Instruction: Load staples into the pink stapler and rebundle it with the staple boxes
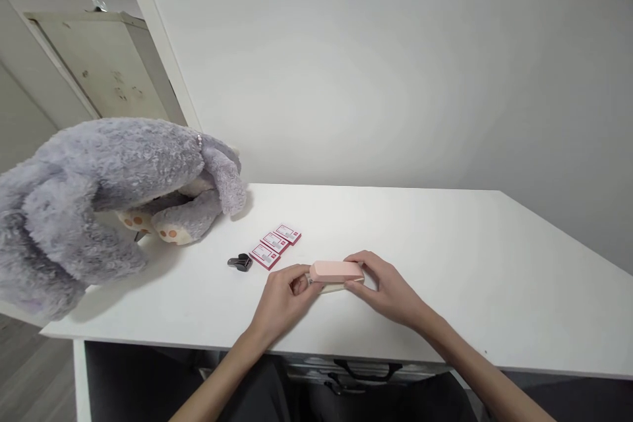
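Observation:
A pink stapler (337, 271) with a cream base lies crosswise over the white table, between my two hands. My left hand (287, 293) is closed around its left end, thumb along the near side and fingers curled behind. At the right end, my right hand (388, 287) pinches it, thumb in front and fingers over the far side. To the left are three small red-and-white boxes (275, 244) in a slanting row. Beside them sits a black staple remover (241, 262).
A large grey plush toy (133, 158) covers the table's left end. The white table (435, 231) meets a plain wall (346, 79) at the back. Below the front edge are a dark handle (368, 372) and my legs. A pale cabinet (103, 66) stands behind at left.

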Demonstrator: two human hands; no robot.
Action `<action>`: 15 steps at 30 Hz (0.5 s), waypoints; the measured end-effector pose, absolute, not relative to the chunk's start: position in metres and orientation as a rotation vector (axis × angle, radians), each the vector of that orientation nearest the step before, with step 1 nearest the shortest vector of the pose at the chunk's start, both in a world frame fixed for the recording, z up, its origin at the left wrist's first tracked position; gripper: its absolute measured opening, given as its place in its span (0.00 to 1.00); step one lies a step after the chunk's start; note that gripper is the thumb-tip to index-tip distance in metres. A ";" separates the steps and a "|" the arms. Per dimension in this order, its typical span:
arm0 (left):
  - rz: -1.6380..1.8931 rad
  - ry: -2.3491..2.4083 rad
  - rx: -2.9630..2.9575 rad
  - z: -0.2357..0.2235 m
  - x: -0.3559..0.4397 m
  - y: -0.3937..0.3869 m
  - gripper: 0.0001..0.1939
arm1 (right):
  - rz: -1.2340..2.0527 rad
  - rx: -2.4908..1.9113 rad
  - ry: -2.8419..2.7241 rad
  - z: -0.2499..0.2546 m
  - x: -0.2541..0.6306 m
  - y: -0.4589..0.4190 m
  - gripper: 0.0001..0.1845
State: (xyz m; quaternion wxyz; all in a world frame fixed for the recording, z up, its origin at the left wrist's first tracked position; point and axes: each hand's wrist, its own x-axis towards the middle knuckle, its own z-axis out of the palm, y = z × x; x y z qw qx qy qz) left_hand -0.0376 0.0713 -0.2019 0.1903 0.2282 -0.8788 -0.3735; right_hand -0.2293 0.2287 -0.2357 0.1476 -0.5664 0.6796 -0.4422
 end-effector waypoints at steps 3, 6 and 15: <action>-1.017 -2.492 0.615 -0.202 -0.038 0.074 0.14 | -1.258 -1.764 2.025 -0.236 -0.225 0.226 0.18; -1.022 -2.497 0.608 -0.202 -0.039 0.075 0.18 | -1.260 -1.906 2.026 -0.235 -0.220 0.221 0.16; -1.038 -2.539 0.652 -0.200 -0.039 0.077 0.24 | -1.211 -1.809 1.963 -0.236 -0.211 0.215 0.11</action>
